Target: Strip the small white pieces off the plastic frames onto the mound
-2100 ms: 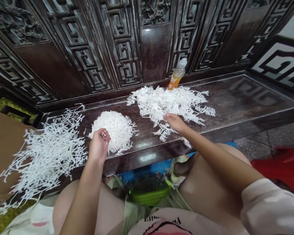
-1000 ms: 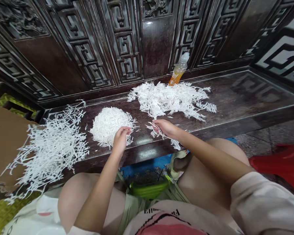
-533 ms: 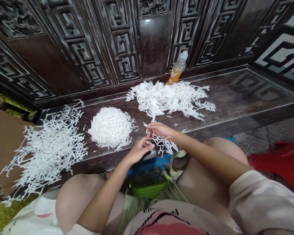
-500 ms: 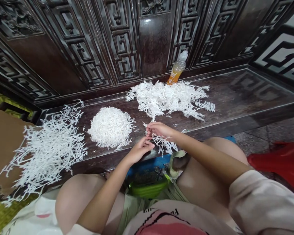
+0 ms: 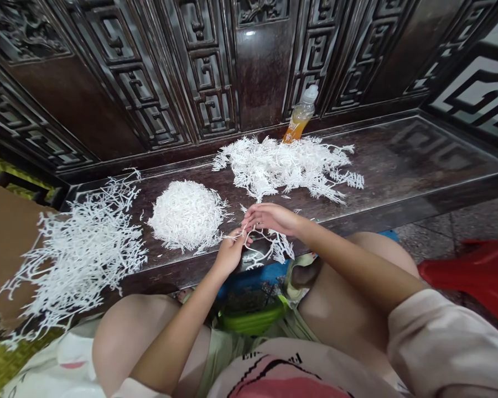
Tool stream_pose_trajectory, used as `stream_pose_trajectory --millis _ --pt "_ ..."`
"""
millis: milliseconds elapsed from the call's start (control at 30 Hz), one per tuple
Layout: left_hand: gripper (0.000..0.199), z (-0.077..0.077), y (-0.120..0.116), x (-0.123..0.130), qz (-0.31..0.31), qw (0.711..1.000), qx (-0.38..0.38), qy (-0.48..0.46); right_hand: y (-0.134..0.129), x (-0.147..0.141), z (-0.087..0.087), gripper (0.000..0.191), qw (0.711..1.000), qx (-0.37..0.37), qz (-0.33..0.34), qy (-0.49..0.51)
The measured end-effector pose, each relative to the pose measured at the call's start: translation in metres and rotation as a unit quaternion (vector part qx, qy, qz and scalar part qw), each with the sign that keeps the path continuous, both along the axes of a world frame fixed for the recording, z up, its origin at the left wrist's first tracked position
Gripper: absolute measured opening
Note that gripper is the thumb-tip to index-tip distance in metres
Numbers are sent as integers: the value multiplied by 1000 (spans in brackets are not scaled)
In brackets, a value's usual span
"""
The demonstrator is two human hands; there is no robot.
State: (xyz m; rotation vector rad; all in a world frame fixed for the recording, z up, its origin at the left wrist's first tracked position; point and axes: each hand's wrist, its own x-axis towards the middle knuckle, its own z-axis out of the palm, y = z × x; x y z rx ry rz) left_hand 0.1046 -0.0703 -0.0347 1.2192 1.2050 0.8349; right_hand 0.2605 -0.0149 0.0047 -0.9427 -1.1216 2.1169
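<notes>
Both hands meet above the front edge of the dark wooden bench, around a white branched plastic sprig [image 5: 279, 246]. My left hand [image 5: 231, 251] pinches a stem of it between thumb and fingers. Curled over the sprig from the right, my right hand [image 5: 271, 217] has its fingertips against the same spot; what exactly they grip is partly hidden. The sprig's forked branches hang below my right hand. Just left of my hands sits a round heap of short white pieces [image 5: 187, 215]. Behind them lies a pile of bushy white sprigs [image 5: 284, 163].
A loose stack of bare white branches [image 5: 87, 254] lies at the left, beside cardboard [image 5: 8, 243]. A bottle of orange drink [image 5: 299, 117] stands behind the bushy pile. Carved panels [image 5: 261, 72] back the bench [image 5: 398, 160]. A red stool [image 5: 473, 276] is at right, a green object [image 5: 253, 319] below.
My left hand has turned and closed on the stem, a little further left. My right hand has shifted slightly left, and the sprig now spreads differently beneath it.
</notes>
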Motion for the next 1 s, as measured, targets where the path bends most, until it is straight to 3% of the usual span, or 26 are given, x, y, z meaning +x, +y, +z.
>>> stream_pose_trajectory --millis 100,200,300,367,467,600,733,1000 --pt "38 1 3 -3 13 1000 -17 -10 6 3 -4 18 989 54 -97 -99" --pt "41 0 5 -5 32 999 -35 -6 11 8 -14 17 945 96 -156 -269" --pt "42 -1 7 -8 53 998 -38 -1 10 10 -21 17 889 169 -48 -422" --pt "42 -2 8 -9 67 997 -29 -2 7 9 -21 17 832 235 31 -502" --pt "42 0 9 -12 87 996 -10 -2 3 7 -17 18 771 270 107 -567" --pt "42 9 9 -16 116 993 13 -3 2 6 -14 26 755 263 177 -574" --pt "42 23 8 -21 138 990 20 -13 1 9 -20 29 741 295 197 -570" --pt "44 29 14 -30 143 988 -1 -66 5 14 -27 24 743 320 114 -577"
